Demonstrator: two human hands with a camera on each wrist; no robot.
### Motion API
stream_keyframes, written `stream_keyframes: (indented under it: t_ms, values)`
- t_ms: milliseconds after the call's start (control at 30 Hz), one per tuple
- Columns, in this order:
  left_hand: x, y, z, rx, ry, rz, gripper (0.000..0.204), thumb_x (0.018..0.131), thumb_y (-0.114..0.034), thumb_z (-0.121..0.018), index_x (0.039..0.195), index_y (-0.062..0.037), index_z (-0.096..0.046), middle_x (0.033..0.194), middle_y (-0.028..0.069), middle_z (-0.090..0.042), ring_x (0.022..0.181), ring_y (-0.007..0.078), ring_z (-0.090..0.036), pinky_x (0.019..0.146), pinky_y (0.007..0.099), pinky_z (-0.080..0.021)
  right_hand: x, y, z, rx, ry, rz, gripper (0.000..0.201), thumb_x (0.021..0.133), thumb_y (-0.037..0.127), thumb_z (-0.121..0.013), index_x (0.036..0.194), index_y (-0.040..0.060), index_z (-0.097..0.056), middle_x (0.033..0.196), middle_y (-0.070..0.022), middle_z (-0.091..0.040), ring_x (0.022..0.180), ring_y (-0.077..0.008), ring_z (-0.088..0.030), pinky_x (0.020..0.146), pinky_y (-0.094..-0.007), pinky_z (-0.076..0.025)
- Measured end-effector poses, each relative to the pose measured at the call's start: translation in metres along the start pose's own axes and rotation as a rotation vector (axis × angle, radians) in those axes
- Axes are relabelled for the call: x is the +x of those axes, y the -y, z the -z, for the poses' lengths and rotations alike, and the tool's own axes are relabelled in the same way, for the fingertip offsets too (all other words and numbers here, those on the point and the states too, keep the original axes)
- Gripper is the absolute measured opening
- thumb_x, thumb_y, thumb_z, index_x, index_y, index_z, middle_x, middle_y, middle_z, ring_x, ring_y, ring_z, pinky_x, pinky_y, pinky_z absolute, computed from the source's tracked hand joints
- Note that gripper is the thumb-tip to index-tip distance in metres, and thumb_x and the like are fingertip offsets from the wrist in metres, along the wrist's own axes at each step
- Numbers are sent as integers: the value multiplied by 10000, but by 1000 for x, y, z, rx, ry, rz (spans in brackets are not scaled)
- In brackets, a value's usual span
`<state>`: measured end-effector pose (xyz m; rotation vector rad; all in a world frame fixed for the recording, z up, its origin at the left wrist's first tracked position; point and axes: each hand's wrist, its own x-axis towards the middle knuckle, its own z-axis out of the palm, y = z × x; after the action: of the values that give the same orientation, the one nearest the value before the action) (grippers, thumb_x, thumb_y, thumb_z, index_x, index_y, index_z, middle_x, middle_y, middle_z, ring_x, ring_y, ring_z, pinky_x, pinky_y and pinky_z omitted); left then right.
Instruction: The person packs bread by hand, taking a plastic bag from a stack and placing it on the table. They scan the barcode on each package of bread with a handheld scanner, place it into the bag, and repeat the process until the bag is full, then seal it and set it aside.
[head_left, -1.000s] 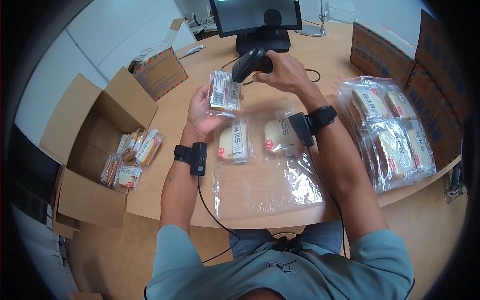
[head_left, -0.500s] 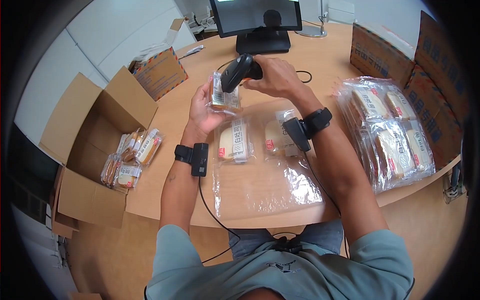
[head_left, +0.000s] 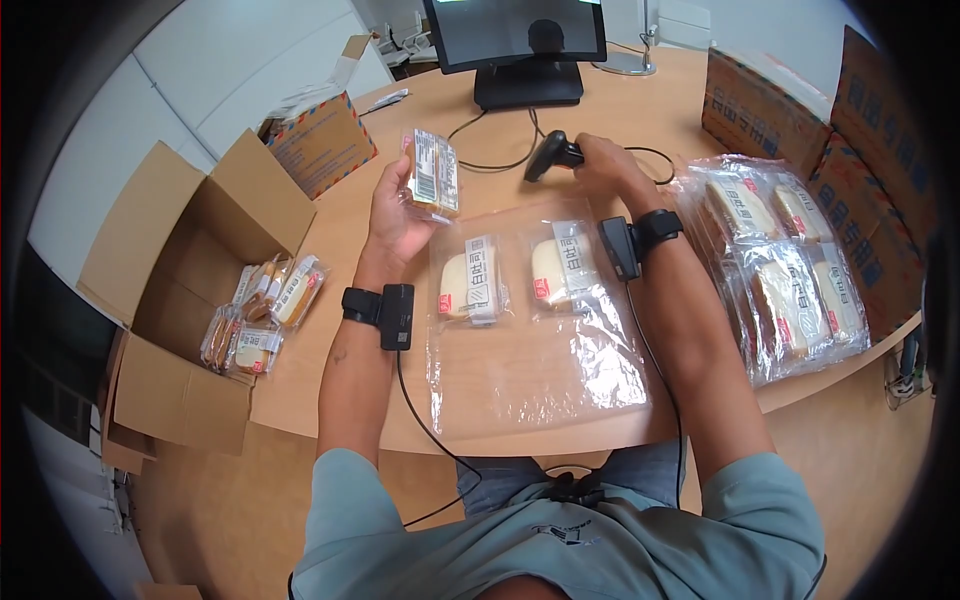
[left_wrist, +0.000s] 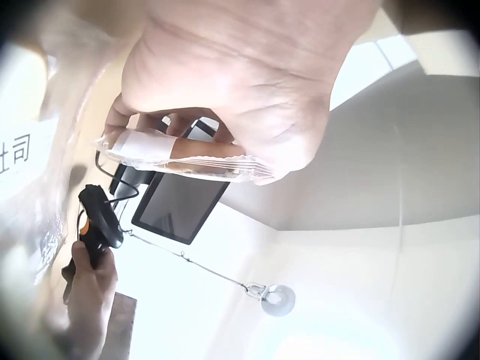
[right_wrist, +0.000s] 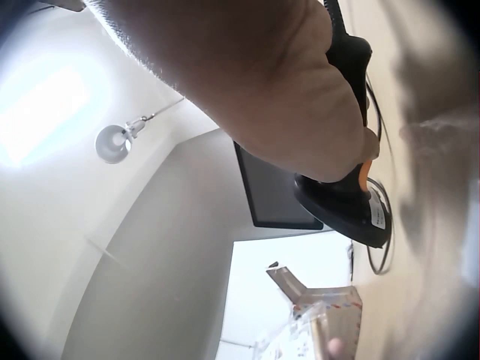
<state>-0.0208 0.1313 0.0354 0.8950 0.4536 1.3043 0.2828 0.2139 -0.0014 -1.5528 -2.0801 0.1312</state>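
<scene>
My left hand [head_left: 393,222] holds up a clear-wrapped bread pack [head_left: 433,175], its barcode label facing up; in the left wrist view the pack [left_wrist: 187,152] is seen edge-on under the fingers. The right hand [head_left: 610,165] grips a black barcode scanner [head_left: 548,157] by its handle, to the right of that pack and apart from it. The right wrist view shows the scanner's head [right_wrist: 346,210] with an orange trigger part. Two more bread packs, a left one [head_left: 466,285] and a right one [head_left: 560,272], lie side by side on a large clear plastic bag [head_left: 500,385].
An open cardboard box [head_left: 185,265] on the left holds several bread packs [head_left: 258,350]. Filled clear bags of bread [head_left: 790,300] lie at the right, before brown cartons [head_left: 765,105]. A monitor [head_left: 515,40] stands at the back, with the scanner cable [head_left: 500,165] in front.
The right hand has drawn the scanner away from the held pack, to the right and lower. My left hand has shifted slightly left with the pack, whose label is now uncovered.
</scene>
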Motion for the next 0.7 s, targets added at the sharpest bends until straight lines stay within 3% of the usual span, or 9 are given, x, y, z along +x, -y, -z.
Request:
stream_keyframes:
  t_ms: [167, 233, 333, 367, 433, 467, 533, 633, 700]
  values:
    - [1, -3, 6, 202, -52, -52, 498, 962, -260, -521, 1424, -85, -456, 1382, 104, -536, 1183, 232, -565, 1006, 411, -468, -15, 11, 7, -46, 58, -72, 281, 818, 207, -656, 1016, 9, -633, 1031, -226, -664, 1006, -399, -622, 867, -467, -480]
    - [-2, -1, -2, 424, -52, -194, 512, 944, -216, -568, 1419, -54, -469, 1294, 105, -576, 946, 152, -619, 871, 292, -499, -14, 9, 3, -95, -21, -105, 357, 818, 289, -698, 1042, 16, -645, 1032, -220, -668, 996, -405, -627, 867, -465, -482]
    - [-4, 2, -10, 853, -76, -280, 582, 896, -224, -642, 1417, -28, -475, 1371, 149, -520, 1099, 216, -600, 966, 334, -469, -9, 12, 3, -188, -232, -32, 399, 831, 344, -702, 1045, 11, -651, 1075, -221, -666, 986, -419, -639, 872, -486, -489]
    - [-2, 4, -7, 851, -77, -281, 582, 896, -224, -642, 1417, -28, -475, 1371, 149, -520, 1099, 216, -600, 966, 334, -469, -6, 21, 10, -190, -231, -31, 399, 831, 344, -702, 1045, 11, -651, 1075, -221, -666, 986, -419, -639, 872, -486, -489]
    - [3, 8, 2, 1467, 43, -611, 688, 856, -282, -704, 1452, -59, -442, 1477, 181, -421, 1366, 283, -409, 1103, 405, -363, 3, 46, 26, 275, -281, 107, 406, 846, 356, -700, 1028, -5, -660, 1007, -187, -691, 912, -352, -679, 784, -439, -541]
    - [2, 10, 0, 1466, 41, -613, 688, 856, -282, -704, 1452, -59, -442, 1477, 181, -421, 1366, 283, -409, 1103, 405, -363, -2, 66, 35, 274, -281, 109, 406, 846, 356, -700, 1028, -5, -660, 1007, -187, -691, 912, -352, -679, 784, -439, -541]
    - [-2, 18, -11, 1600, 74, -686, 722, 814, -313, -746, 1433, -62, -469, 1478, 222, -401, 1406, 340, -357, 1136, 437, -318, -17, 103, 47, 994, 91, -48, 364, 876, 313, -683, 994, -31, -661, 878, -137, -688, 795, -243, -688, 654, -349, -561]
    - [-5, 27, -14, 1647, 82, -650, 756, 786, -342, -774, 1421, -58, -478, 1482, 230, -388, 1402, 370, -353, 1138, 448, -312, -12, 114, 31, 919, 195, 67, 269, 894, 219, -642, 959, -42, -655, 800, -100, -659, 713, -171, -664, 556, -280, -537]
    - [-5, 23, -5, 1653, 73, -693, 672, 831, -336, -745, 1391, -54, -504, 1458, 219, -424, 1392, 350, -374, 1131, 440, -325, -3, 111, 24, 908, 185, 56, 193, 887, 135, -597, 940, -44, -647, 822, -110, -659, 687, -180, -664, 538, -286, -540]
